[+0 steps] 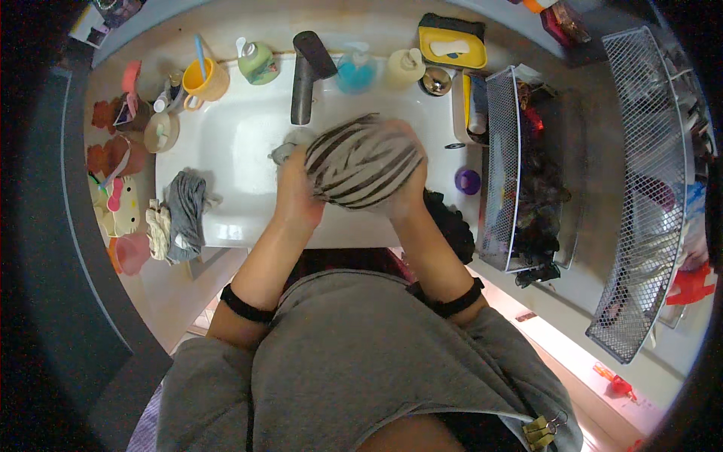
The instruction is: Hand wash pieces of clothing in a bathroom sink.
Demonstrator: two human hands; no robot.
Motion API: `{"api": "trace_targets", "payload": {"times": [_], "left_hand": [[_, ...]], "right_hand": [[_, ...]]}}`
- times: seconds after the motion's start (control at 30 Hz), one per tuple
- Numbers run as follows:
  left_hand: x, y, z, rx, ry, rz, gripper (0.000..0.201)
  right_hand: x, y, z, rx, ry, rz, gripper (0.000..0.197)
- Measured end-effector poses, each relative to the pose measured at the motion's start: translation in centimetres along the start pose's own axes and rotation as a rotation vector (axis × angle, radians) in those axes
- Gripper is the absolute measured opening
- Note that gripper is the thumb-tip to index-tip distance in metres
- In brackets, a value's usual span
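A grey-and-black striped cloth (365, 162) is bunched between my two hands over the white sink (226, 151), below the dark faucet (303, 90). My left hand (300, 192) grips its left side, and my right hand (410, 177) is closed around the right side, slightly blurred. What kind of garment the cloth is, I cannot make out. A small grey bundle (292, 143) shows in the basin just beyond my left hand. Part of the basin is hidden beneath the cloth and my arms.
Grey folded cloth (186, 211) and pale gloves or socks (159, 230) lie on the sink's left edge. Along the back stand a yellow mug (205, 84), a green bottle (258, 64) and a blue bottle (355, 73). Wire mesh baskets (503, 173) line the right side.
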State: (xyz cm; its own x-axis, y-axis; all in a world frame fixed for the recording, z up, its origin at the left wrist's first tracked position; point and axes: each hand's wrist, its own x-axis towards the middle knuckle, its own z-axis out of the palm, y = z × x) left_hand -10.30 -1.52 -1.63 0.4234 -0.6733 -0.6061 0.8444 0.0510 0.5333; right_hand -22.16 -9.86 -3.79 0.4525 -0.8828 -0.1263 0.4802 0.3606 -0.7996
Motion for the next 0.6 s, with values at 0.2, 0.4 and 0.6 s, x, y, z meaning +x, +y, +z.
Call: {"api": "trace_targets", "payload": {"times": [0.2,0.4,0.6], "left_hand": [[1.9,-0.7,-0.2,0.46,-0.152,0.551,0.025],[3.8,0.4,-0.7,1.056,-0.5,0.962,0.04],[3.6,1.4,-3.4,1.018,-0.422,1.002,0.032]], "right_hand": [[1.8,3.7,-1.5,0.544,0.108,0.643,0.035],[3.9,7.1,-3.3,0.622,-0.175,0.765,0.033],[3.8,7.5,-2.3,0.393,-0.132,0.764,0.027]]}}
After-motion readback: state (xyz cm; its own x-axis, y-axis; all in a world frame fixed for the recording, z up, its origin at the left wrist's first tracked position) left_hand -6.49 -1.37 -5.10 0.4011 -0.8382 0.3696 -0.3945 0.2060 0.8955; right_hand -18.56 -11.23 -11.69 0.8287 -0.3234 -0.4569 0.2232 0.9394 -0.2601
